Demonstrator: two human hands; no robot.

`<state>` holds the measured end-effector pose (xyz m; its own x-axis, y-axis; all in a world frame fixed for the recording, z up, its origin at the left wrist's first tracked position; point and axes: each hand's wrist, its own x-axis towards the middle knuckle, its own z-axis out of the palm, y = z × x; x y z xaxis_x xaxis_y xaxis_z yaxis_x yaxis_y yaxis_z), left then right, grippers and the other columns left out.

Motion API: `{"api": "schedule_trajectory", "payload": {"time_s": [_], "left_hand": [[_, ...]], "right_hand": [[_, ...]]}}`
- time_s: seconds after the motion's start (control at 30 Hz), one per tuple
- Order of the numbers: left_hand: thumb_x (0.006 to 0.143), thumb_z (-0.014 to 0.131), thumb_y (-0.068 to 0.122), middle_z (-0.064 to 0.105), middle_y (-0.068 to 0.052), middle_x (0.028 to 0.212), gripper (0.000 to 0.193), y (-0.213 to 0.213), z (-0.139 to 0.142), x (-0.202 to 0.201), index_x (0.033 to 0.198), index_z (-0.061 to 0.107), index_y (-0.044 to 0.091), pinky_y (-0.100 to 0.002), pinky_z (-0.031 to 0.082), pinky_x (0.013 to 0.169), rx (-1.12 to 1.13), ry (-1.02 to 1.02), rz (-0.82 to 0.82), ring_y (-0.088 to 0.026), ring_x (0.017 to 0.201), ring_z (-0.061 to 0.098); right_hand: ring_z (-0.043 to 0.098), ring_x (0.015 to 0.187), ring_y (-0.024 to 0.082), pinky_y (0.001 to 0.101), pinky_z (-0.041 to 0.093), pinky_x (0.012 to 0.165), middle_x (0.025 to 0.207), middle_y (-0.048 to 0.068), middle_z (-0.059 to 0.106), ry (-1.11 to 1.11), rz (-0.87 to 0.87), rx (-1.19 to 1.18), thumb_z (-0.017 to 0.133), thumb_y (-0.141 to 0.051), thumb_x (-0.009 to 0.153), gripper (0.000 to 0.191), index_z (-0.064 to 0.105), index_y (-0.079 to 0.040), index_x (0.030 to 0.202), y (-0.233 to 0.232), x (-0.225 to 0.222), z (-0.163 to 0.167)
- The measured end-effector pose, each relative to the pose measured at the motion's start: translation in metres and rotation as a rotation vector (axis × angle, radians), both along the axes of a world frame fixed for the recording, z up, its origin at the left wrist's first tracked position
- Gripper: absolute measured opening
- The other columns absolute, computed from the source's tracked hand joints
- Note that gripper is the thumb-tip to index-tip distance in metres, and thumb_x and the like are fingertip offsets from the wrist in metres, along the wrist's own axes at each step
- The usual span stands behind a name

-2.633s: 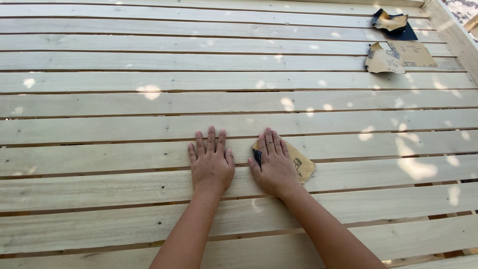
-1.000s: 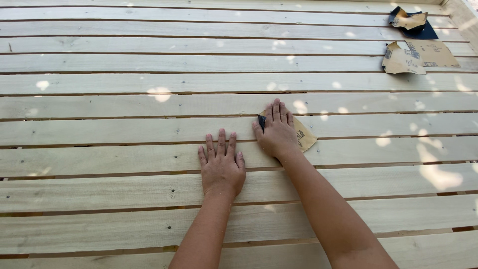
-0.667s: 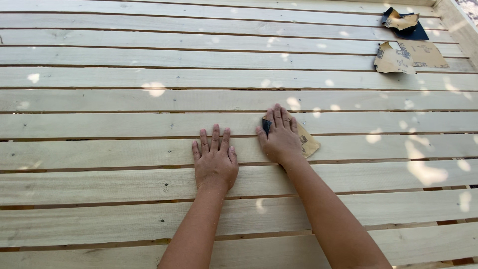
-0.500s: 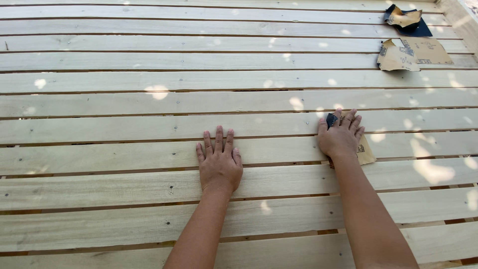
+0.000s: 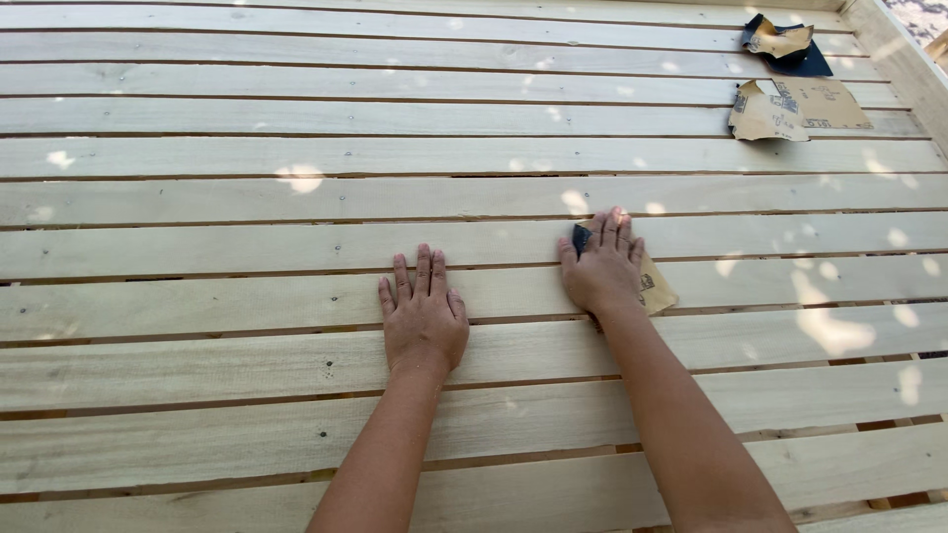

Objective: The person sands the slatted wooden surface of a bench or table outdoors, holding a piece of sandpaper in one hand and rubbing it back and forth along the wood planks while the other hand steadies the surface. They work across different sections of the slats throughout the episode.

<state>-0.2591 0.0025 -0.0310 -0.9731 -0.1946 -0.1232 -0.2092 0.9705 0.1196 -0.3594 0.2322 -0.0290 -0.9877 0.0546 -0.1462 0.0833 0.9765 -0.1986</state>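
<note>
I look down on a platform of pale wooden slats (image 5: pixel 197 202) with narrow gaps between them. My left hand (image 5: pixel 423 314) lies flat on a slat, fingers together, holding nothing. My right hand (image 5: pixel 600 266) presses down on a folded piece of tan sandpaper (image 5: pixel 655 288) with a dark grit side showing at my thumb. The sandpaper lies on a slat one board farther away than my left hand, and most of it is hidden under my palm.
More torn sandpaper sheets (image 5: pixel 795 109) lie on the slats at the far right, and beyond them a crumpled piece on a dark sheet (image 5: pixel 785 41). A raised wooden edge board (image 5: pixel 904 64) borders the platform on the right. Sun spots dapple the wood.
My right hand slid the sandpaper along the slat, out to the right half a second ago and now back toward the left. My left hand stayed planted in place.
</note>
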Motion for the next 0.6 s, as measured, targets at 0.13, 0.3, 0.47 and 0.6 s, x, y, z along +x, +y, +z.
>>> {"api": "schedule_trajectory", "payload": {"time_s": [0.13,0.3,0.47,0.6], "left_hand": [[0.103,0.022,0.039,0.005,-0.002,0.171,0.065,-0.002,-0.004,0.004,0.163,0.013,0.017,-0.046,0.006,0.126,-0.025,0.037,-0.014,-0.026,0.156,0.002],[0.102,0.018,0.045,0.000,0.000,0.171,0.061,-0.030,0.011,0.011,0.162,0.009,0.032,-0.048,0.002,0.126,0.003,-0.115,-0.038,-0.026,0.156,-0.003],[0.102,0.017,0.050,0.000,0.002,0.171,0.067,-0.058,0.013,0.001,0.162,0.007,0.023,-0.047,0.002,0.126,-0.041,-0.062,0.025,-0.025,0.156,-0.002],[0.101,0.016,0.052,-0.001,0.001,0.170,0.069,-0.059,0.001,-0.002,0.162,0.005,0.022,-0.047,0.002,0.125,-0.048,-0.040,0.049,-0.024,0.155,-0.002]], "right_hand": [[-0.009,0.157,0.037,0.0509,-0.006,0.125,0.170,0.021,-0.006,-0.029,-0.245,0.037,0.021,-0.056,0.101,0.080,0.004,-0.007,0.163,0.034,0.003,0.014],[-0.009,0.156,0.038,0.0529,-0.005,0.123,0.168,0.023,-0.006,0.010,0.060,0.041,0.021,-0.057,0.102,0.078,0.005,-0.010,0.163,-0.056,0.060,-0.009],[-0.007,0.156,0.035,0.0527,-0.004,0.124,0.169,0.021,-0.006,-0.003,0.171,0.043,0.021,-0.058,0.102,0.079,0.005,-0.013,0.164,-0.084,0.028,-0.006],[-0.007,0.157,0.034,0.0500,-0.002,0.125,0.170,0.021,-0.006,0.003,0.121,0.022,0.020,-0.057,0.103,0.079,0.005,-0.008,0.163,-0.092,-0.028,0.003]]}}
